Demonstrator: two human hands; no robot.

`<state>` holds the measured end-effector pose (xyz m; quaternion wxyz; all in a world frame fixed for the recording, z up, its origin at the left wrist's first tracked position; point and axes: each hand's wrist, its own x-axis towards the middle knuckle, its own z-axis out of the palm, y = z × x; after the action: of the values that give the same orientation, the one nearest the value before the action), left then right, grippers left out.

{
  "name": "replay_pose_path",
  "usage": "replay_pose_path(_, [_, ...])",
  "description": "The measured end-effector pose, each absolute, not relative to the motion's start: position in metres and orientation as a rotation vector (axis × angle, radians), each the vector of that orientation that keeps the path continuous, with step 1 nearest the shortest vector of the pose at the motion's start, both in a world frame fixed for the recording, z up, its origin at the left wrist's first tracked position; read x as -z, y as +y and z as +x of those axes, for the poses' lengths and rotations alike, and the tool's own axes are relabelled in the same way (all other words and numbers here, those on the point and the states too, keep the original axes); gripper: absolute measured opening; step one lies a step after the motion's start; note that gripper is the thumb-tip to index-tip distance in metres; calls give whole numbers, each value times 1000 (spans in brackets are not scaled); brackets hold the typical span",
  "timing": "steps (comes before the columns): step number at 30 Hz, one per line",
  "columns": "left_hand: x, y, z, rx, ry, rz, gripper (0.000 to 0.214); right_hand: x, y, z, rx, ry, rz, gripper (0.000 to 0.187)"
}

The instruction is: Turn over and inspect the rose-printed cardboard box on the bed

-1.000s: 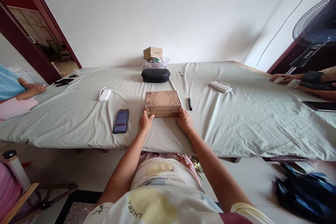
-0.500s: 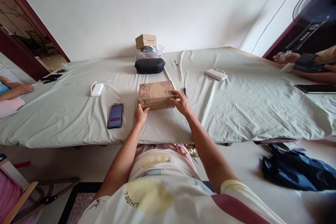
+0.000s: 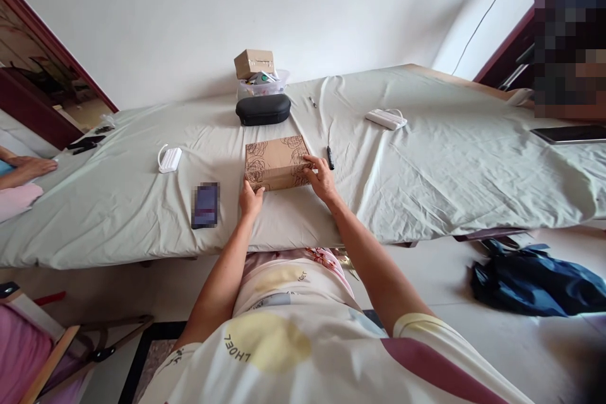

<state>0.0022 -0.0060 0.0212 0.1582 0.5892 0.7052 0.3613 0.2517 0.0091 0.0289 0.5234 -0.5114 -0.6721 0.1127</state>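
A brown cardboard box [image 3: 277, 155] printed with dark rose outlines lies flat and closed on the cloth in front of me. My left hand [image 3: 250, 199] grips its front left corner, the thumb against the front face. At the right end, my right hand [image 3: 322, 178] has its fingers on the top edge and its thumb lower on the front. Just right of that hand lies a black marker [image 3: 330, 158]. A phone [image 3: 205, 205] with a blurred screen rests to the left of my left hand.
A black zip case [image 3: 263, 110] sits behind the box, with a plastic tub [image 3: 262, 85] and a small carton [image 3: 254, 64] beyond. White power banks [image 3: 170, 160] flank the middle. Another person's hand [image 3: 35, 164] is at left; a tablet [image 3: 568, 134] lies at right.
My view has shifted and tilted slightly. Both hands keep their places on the box, which stays closed. At the right, the other person has leaned in over the table.
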Motion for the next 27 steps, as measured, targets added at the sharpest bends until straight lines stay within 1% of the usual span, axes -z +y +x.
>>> replay_pose_path(7, [-21,-5,6,-1047,2013,1646,61,-33,5,242,-209,-1581,-1285,41])
replay_pose_path(9, [-20,-6,6,-1058,2027,1632,61,-37,6,246,-258,-1630,-1287,44])
replay_pose_path(13, [-17,-6,6,-1064,2034,1633,59,-47,19,282,-427,-1772,-1285,58])
replay_pose_path(14, [-16,-6,6,-1060,2037,1635,58,-48,23,294,-404,-1753,-1336,57])
replay_pose_path(17, [-13,-6,5,-1059,2047,1635,60,-44,36,323,-234,-1693,-1609,52])
replay_pose_path(20, [-10,-5,3,-1089,2040,1632,63,-32,40,330,-169,-1696,-1823,43])
replay_pose_path(23, [-7,-4,0,-1122,2009,1629,65,-19,37,322,-150,-1722,-1901,30])
replay_pose_path(27, [-6,-2,-5,-1146,1953,1623,64,-11,30,311,-129,-1711,-1916,26])
